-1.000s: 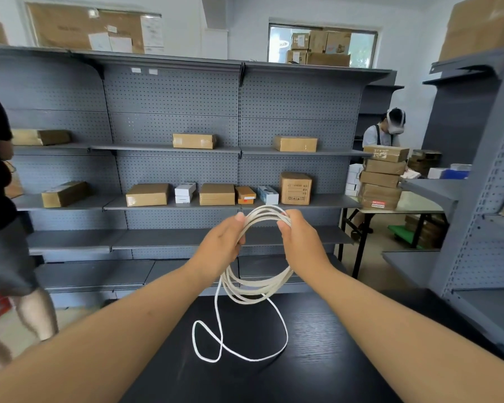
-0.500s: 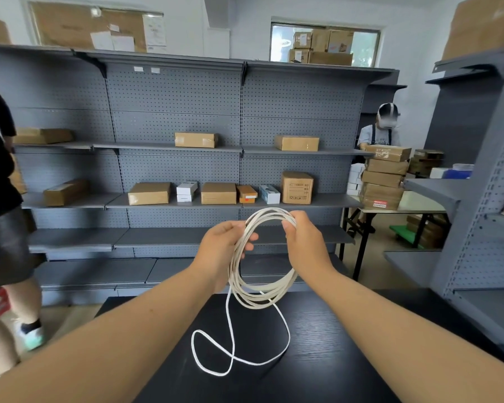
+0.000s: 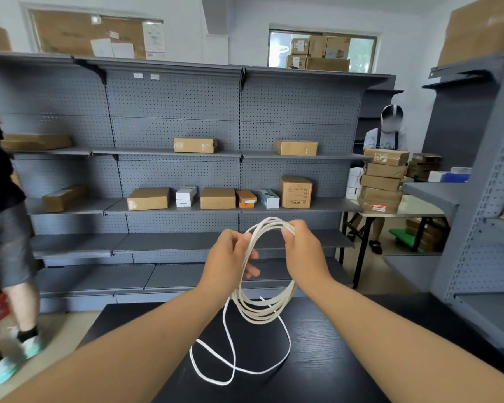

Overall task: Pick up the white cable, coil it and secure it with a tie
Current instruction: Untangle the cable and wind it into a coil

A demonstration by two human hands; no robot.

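Note:
The white cable (image 3: 262, 311) hangs as a coil of several loops in front of me, above the black table (image 3: 332, 359). My right hand (image 3: 303, 251) grips the top right of the coil. My left hand (image 3: 227, 260) pinches the strands on the coil's left side, with two fingers showing inside the ring. A loose tail of the cable runs down from the coil and lies in a flat loop on the table. No tie shows in the view.
Grey pegboard shelving (image 3: 181, 152) with several cardboard boxes stands behind the table. A second grey shelf unit (image 3: 483, 199) is close on the right. A person (image 3: 3, 228) walks at the left edge; another person (image 3: 386, 135) stands behind stacked boxes (image 3: 381, 184) at the back right.
The loose loop on the table has grown smaller and slid right as cable joined the coil. My left hand has shifted its hold on the strands. The person at left has stepped further left.

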